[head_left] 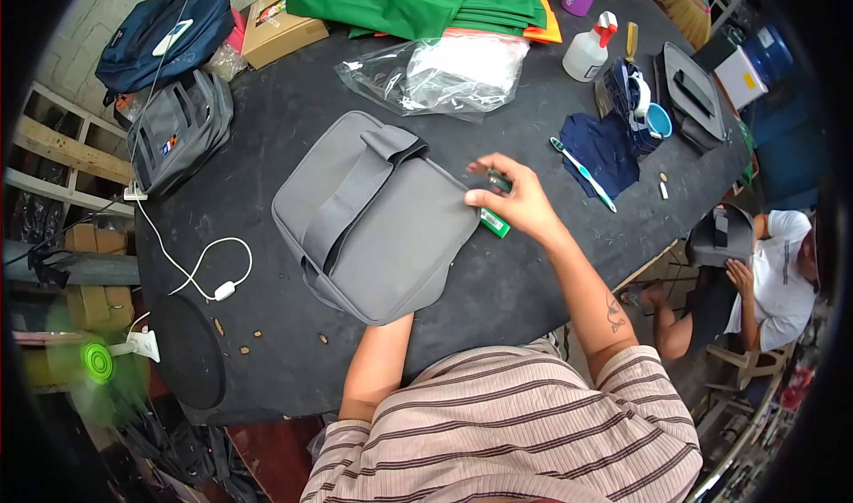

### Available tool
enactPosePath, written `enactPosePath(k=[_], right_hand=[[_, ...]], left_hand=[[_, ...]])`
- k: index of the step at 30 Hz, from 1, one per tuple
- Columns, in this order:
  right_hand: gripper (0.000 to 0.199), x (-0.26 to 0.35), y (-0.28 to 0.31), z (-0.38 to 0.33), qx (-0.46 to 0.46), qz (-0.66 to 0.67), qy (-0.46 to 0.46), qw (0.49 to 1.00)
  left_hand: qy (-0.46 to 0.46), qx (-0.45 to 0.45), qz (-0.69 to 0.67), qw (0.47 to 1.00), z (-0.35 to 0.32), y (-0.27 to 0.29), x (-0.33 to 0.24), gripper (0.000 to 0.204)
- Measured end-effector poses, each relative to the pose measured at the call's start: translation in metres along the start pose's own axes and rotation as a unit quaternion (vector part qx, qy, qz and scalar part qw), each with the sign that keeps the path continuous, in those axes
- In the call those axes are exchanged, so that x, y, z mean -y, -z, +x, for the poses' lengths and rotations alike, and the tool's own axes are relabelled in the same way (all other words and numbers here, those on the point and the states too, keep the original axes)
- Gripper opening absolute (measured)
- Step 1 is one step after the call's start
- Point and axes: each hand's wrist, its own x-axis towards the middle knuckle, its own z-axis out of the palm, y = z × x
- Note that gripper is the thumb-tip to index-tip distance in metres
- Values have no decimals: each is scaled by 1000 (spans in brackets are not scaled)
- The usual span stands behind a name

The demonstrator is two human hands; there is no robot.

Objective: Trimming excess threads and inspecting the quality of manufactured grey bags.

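Charger cable (209, 267), white, loose near left edge of black table (533, 299). Grey bag (378, 219) flat at table centre, strap up, its near corner over front edge. Left hand hidden under bag, only forearm shows; finger state cannot tell. Right hand (515, 203) just right of bag, fingers curled, thumb and forefinger pinching small green lighter (494, 223) at bag's right edge. Clear plastic bags (435, 72) behind. Toothbrush (582, 172) on dark cloth (604, 152) toward right edge.
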Motion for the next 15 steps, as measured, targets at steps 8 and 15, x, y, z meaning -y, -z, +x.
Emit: enactPosePath(k=[8,15], right_hand=[[15,-64,-10,22,-232,-246,112,934],[18,-18,21,21,-108,31,-86,990]], left_hand=[[-24,3,-24,999,-1,1,0,62],[-38,-7,-40,998,-8,7,7,62]])
